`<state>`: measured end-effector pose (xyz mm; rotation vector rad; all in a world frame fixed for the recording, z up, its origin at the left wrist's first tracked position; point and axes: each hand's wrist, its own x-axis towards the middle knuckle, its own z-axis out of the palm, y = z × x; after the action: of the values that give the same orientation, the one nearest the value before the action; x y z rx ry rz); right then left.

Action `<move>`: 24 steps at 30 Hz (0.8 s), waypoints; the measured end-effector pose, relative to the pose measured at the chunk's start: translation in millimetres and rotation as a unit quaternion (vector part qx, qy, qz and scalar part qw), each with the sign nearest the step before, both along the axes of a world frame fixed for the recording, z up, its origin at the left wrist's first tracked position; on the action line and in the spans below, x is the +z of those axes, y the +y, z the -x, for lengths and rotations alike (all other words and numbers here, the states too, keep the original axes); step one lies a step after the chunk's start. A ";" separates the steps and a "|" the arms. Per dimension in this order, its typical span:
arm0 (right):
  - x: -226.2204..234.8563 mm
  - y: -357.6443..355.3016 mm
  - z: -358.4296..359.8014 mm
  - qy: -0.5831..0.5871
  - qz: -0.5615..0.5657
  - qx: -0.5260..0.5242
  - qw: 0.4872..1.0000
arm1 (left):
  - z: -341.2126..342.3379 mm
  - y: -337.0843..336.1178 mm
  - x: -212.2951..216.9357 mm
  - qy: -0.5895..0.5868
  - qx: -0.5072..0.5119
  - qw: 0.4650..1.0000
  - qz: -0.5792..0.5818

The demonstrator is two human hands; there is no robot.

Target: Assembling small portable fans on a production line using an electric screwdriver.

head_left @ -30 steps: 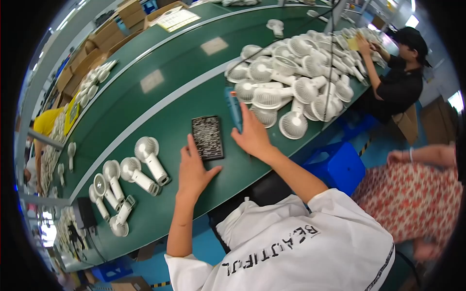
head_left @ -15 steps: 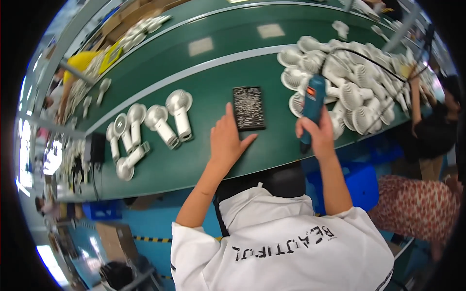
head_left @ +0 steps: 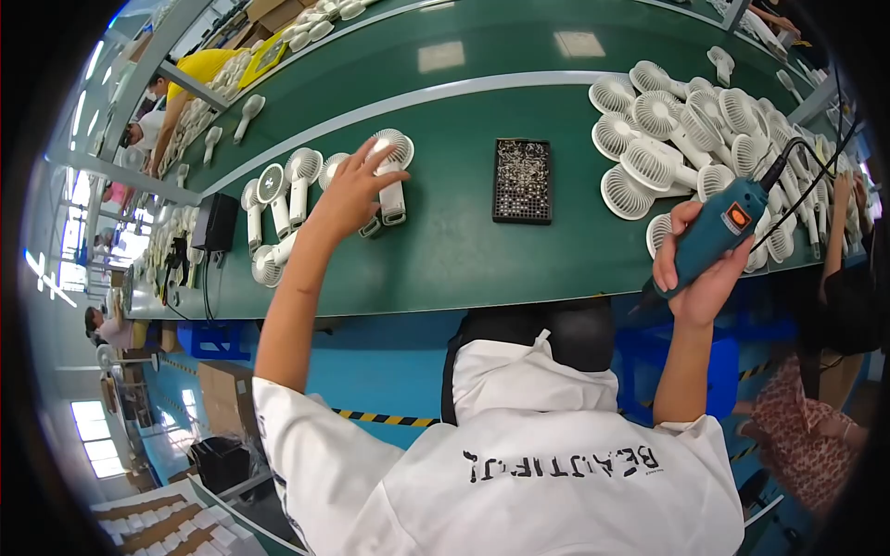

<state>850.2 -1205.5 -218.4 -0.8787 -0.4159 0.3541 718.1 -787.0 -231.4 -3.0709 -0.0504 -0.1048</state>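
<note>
My left hand point(head_left: 350, 196) reaches over a row of white handheld fans at the left, its fingers spread. The fingertips are over the head of the rightmost fan point(head_left: 393, 202), whose handle points toward me; whether they touch it I cannot tell. Another fan beside it is partly hidden by this hand. In my right hand point(head_left: 697, 295) is a teal electric screwdriver point(head_left: 712, 243) with a black cord, its tip angled down past the table's front edge. A black screw tray point(head_left: 521, 221) full of small screws lies between the hands.
A big heap of white fans point(head_left: 656, 113) covers the right of the green table point(head_left: 445, 264). A black box point(head_left: 215, 222) with cables stands at the left front edge. A blue stool point(head_left: 723, 371) is below the table. Other people work at the far left and right.
My left hand has left the screw tray's side and moved left to the fans. My right hand has swung the screwdriver right, tilting it. The whole view has shifted.
</note>
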 end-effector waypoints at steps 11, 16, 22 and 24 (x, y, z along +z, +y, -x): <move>-7.6 43.8 -12.3 0.003 0.002 0.009 1.000 | -67.2 9.3 24.3 -0.105 -0.139 0.975 0.137; -6.1 60.8 -37.3 -0.108 -0.086 0.010 0.990 | -68.8 -46.8 61.6 -0.235 -0.104 0.950 0.174; -17.8 107.5 -56.2 -0.198 -0.138 0.062 0.968 | -25.6 -80.2 1.5 -0.044 0.125 0.942 0.309; -24.5 132.4 -59.4 -0.240 -0.148 0.069 0.957 | -23.6 -85.2 -21.5 -0.016 0.135 0.937 0.322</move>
<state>909.6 -1073.0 -243.0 -0.6353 -0.9600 0.1932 741.6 -872.2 -252.9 -3.6639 -0.6293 -0.1476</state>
